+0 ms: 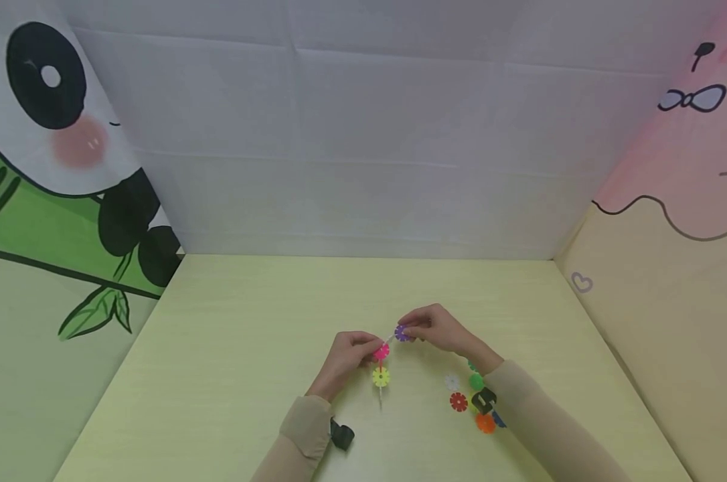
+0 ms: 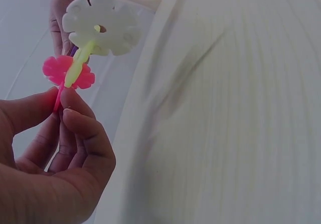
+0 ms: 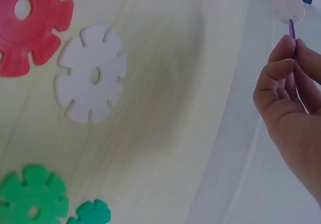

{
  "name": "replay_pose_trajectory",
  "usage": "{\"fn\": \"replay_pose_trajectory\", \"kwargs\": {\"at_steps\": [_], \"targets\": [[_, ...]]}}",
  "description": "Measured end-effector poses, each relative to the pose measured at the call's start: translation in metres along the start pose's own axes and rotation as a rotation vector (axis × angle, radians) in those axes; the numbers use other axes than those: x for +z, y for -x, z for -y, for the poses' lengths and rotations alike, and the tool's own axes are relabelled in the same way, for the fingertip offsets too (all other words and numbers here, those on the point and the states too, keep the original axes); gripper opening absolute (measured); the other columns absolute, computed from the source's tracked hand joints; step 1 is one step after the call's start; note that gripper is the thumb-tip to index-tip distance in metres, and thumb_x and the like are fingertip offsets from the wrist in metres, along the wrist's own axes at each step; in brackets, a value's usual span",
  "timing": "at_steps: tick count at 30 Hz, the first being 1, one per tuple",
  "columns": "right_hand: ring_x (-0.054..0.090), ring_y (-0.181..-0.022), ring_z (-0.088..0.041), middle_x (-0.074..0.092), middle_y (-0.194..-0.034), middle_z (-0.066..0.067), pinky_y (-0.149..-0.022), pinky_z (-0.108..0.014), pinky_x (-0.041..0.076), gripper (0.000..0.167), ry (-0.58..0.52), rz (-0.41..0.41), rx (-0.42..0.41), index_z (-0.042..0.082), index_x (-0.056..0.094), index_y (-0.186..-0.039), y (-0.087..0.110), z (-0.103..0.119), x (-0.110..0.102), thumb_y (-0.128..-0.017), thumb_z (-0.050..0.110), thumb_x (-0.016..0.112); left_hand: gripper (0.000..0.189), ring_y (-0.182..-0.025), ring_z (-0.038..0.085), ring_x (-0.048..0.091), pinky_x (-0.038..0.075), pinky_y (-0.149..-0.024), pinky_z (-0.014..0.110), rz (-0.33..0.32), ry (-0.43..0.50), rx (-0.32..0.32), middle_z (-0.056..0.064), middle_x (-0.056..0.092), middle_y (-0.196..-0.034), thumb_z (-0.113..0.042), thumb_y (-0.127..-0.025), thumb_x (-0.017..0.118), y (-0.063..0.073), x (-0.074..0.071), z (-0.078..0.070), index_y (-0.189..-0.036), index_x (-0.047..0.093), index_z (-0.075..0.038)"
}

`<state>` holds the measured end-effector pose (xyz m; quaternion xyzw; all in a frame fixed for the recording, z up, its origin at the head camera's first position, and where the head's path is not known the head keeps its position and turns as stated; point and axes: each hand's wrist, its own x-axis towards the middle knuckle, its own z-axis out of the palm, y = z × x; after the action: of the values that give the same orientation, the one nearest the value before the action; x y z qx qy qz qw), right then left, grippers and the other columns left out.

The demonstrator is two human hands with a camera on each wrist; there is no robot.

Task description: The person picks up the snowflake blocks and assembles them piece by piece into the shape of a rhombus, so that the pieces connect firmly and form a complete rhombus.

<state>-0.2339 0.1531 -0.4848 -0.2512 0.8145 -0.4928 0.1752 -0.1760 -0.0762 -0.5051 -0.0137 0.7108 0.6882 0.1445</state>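
Observation:
A chain of slotted snowflake discs hangs between the two hands above the table. My left hand [image 1: 347,356] pinches a pink disc [image 1: 382,351] between thumb and fingertips. Below it hang a yellow disc [image 1: 381,377] and a white disc [image 2: 113,25], seen edge-on in the head view. At the upper end my right hand [image 1: 438,328] pinches a purple disc [image 1: 402,333]. Another white disc [image 3: 288,8] sits between the purple and pink ones; in the right wrist view the purple disc's edge meets it. How deep the slots mesh there is too small to tell.
Loose discs lie on the table [image 1: 249,321] under the right forearm: a white one [image 1: 452,382], a red one [image 1: 458,402], an orange one [image 1: 485,423], green ones [image 1: 476,381] and a partly hidden blue one [image 1: 499,420]. Black wrist cameras sit at both cuffs. Printed cloth walls enclose the table.

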Motion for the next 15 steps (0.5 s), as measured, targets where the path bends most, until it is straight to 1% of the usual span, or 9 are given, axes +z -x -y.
{"fn": "replay_pose_trajectory", "kwargs": {"at_steps": [4,7,9,11,15], "targets": [[0.065,-0.079,-0.024,0.069,-0.092,-0.001,-0.071,-0.052,0.05,0.019,0.023,0.019,0.005,0.003,0.068,-0.111,-0.001,0.002,-0.001,-0.093,0.008,0.063,0.02,-0.069,0.021,0.059,0.049,-0.074,0.049,0.005,-0.015,0.002,0.014,0.068,-0.086,-0.01,-0.091,0.065,0.009,0.002,-0.015,-0.099,0.069,0.008],[0.065,-0.079,-0.026,0.069,-0.092,0.0,-0.071,-0.053,0.049,0.02,0.024,0.032,-0.003,0.002,0.068,-0.111,-0.001,0.004,-0.001,-0.093,0.008,0.062,0.019,-0.07,0.023,0.059,0.049,-0.074,0.049,0.004,-0.025,0.0,0.017,0.067,-0.088,-0.007,-0.091,0.064,0.012,0.003,-0.021,-0.099,0.068,0.01],[0.065,-0.079,-0.028,0.069,-0.092,0.0,-0.069,-0.053,0.049,0.02,0.022,0.037,-0.009,0.002,0.068,-0.111,-0.001,0.004,-0.001,-0.093,0.007,0.062,0.019,-0.07,0.023,0.059,0.049,-0.073,0.047,0.002,-0.024,0.0,0.018,0.067,-0.088,-0.007,-0.091,0.064,0.01,0.003,-0.018,-0.099,0.069,0.01],[0.064,-0.079,-0.029,0.069,-0.092,0.001,-0.068,-0.05,0.05,0.019,0.026,0.037,-0.012,0.002,0.069,-0.111,-0.002,0.005,0.0,-0.093,0.007,0.062,0.019,-0.069,0.021,0.059,0.05,-0.07,0.044,-0.002,-0.019,0.005,0.016,0.068,-0.086,-0.009,-0.09,0.066,0.006,0.003,-0.012,-0.098,0.07,0.008],[0.064,-0.076,-0.023,0.069,-0.09,0.002,-0.064,-0.038,0.051,0.018,0.059,0.028,0.001,0.004,0.07,-0.109,-0.003,0.004,0.001,-0.093,0.008,0.063,0.018,-0.066,0.016,0.058,0.049,-0.065,0.035,-0.025,-0.019,0.01,0.01,0.068,-0.081,-0.014,-0.088,0.07,-0.001,0.003,0.001,-0.095,0.072,0.003]]}}
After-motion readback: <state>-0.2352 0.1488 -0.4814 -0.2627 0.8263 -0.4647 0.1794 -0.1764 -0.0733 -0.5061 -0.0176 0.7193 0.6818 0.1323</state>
